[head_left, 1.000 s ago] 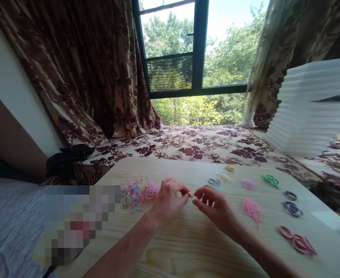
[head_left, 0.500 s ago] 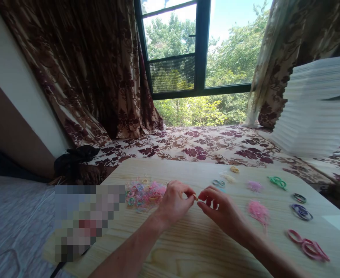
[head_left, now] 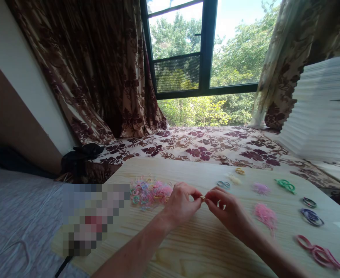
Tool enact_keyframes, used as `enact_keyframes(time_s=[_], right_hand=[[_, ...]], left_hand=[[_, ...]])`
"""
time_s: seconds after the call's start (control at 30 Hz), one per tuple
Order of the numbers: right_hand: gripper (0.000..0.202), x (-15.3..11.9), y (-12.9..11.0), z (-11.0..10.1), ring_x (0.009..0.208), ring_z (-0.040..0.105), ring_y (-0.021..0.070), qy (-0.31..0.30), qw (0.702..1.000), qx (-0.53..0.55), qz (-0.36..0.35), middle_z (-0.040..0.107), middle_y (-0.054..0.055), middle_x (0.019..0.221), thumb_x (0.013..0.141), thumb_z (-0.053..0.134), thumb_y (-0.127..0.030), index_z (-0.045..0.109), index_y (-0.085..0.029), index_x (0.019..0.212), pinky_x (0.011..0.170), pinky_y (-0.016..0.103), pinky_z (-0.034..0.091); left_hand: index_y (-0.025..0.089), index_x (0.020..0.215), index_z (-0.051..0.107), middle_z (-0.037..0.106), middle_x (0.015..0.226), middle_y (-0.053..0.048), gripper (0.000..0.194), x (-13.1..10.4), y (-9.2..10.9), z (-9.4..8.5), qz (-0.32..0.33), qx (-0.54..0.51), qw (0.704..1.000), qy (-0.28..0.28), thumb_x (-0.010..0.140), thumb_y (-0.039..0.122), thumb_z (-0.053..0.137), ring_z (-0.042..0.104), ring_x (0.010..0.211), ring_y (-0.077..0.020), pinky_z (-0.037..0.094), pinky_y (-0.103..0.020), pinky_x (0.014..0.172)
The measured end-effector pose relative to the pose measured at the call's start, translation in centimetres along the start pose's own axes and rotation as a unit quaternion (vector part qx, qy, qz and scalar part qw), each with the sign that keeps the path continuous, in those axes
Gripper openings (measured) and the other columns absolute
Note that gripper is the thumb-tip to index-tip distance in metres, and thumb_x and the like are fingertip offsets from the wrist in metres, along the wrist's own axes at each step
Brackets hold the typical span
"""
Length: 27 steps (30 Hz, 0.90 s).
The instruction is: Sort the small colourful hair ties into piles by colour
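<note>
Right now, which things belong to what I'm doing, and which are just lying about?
Seem to belong:
yellowish band between left hand and right hand
mixed pile of elastic bands
pink bands, lilac bands, cream bands
green hair ties, purple hair ties, rose hair ties, yellow hair ties, teal hair ties

Probably lying about:
black bundle
white pleated sheet
white cord

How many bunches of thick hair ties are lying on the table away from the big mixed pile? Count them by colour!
Yellow bunch: 1
Grey-blue bunch: 1
Green bunch: 1
Blackish bunch: 1
Dark purple bunch: 1
Pink bunch: 1
Total: 6 bunches
</note>
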State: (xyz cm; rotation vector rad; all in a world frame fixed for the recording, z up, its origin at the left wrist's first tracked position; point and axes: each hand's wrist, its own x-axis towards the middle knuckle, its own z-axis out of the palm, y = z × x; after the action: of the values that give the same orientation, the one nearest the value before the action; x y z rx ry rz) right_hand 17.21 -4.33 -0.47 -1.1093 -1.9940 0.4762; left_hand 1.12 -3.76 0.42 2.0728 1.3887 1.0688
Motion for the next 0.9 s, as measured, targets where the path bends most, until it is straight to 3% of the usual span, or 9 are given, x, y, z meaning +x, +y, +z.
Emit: enact_keyframes(time_s=[0.17,0.33,0.5,0.6,0.7,0.8,0.9], right_hand=[[0.021,1.1,1.9,-1.7,0.056,0.055,0.0133,0.023,0.998,-0.038,0.038,0.061,0.002,0.064,0.08,0.048,-0.031,0.063,-0.02,0.069,0.05,0.024,0.045],[0.025,3.7,6.8,-7.1,0.062,0.061,0.0166,0.038,0.977,-0.155,0.139,0.069,0.003,0.069,0.078,0.048,-0.033,0.069,-0.018,0.077,0.057,0.025,0.045],[0.02,5.7,11.1,-11.4,0.066,0.063,0.0201,0.018,0.935,-0.265,0.236,0.069,0.004,0.066,0.077,0.054,-0.027,0.071,-0.016,0.074,0.057,0.027,0.044],[0.017,6.2,12.5,-12.1,0.072,0.063,0.019,-0.02,0.903,-0.316,0.292,0.068,0.004,0.073,0.08,0.057,-0.027,0.069,-0.015,0.076,0.063,0.028,0.047],[0.019,6.5,13.3,-12.1,0.082,0.061,0.016,-0.062,0.874,-0.348,0.334,0.065,0.004,0.095,0.086,0.055,-0.031,0.063,-0.015,0.094,0.072,0.033,0.05],[0.023,6.7,13.7,-11.7,0.091,0.059,0.0168,-0.089,0.856,-0.364,0.356,0.059,0.005,0.11,0.089,0.052,-0.031,0.058,-0.018,0.107,0.077,0.035,0.051],[0.025,7.0,13.8,-11.3,0.094,0.059,0.018,-0.1,0.846,-0.37,0.371,0.058,0.006,0.112,0.089,0.052,-0.031,0.056,-0.018,0.11,0.079,0.037,0.05]], left_hand=[[0.02,0.076,0.069,0.069,0.078,-0.001,0.009,0.1,0.0,-0.2,0.03,0.012,0.999,0.011,0.073,0.022,0.06,0.059,0.082,-0.0165,0.043,-0.032,0.084],[0.02,0.08,0.069,0.069,0.078,-0.001,0.012,0.6,-0.4,-0.5,0.064,0.048,0.996,0.04,0.075,0.02,0.057,0.058,0.082,-0.0172,0.04,-0.035,0.086],[0.02,0.077,0.068,0.069,0.076,-0.001,0.011,0.9,-0.9,-0.5,0.088,0.067,0.992,0.059,0.076,0.018,0.056,0.058,0.079,-0.017,0.039,-0.036,0.086],[0.019,0.076,0.067,0.069,0.076,-0.001,0.011,1.0,-1.2,-0.6,0.094,0.077,0.99,0.068,0.076,0.018,0.056,0.058,0.078,-0.017,0.039,-0.036,0.085],[0.02,0.076,0.068,0.069,0.075,-0.002,0.012,1.1,-1.5,-0.7,0.095,0.087,0.989,0.071,0.077,0.018,0.056,0.058,0.078,-0.0171,0.038,-0.036,0.085],[0.02,0.077,0.068,0.068,0.075,-0.002,0.013,1.2,-1.6,-0.8,0.091,0.098,0.988,0.073,0.077,0.018,0.055,0.058,0.078,-0.0175,0.039,-0.036,0.085],[0.02,0.077,0.068,0.068,0.074,-0.002,0.013,1.3,-1.8,-0.9,0.088,0.105,0.988,0.072,0.077,0.018,0.055,0.058,0.078,-0.0175,0.038,-0.036,0.085]])
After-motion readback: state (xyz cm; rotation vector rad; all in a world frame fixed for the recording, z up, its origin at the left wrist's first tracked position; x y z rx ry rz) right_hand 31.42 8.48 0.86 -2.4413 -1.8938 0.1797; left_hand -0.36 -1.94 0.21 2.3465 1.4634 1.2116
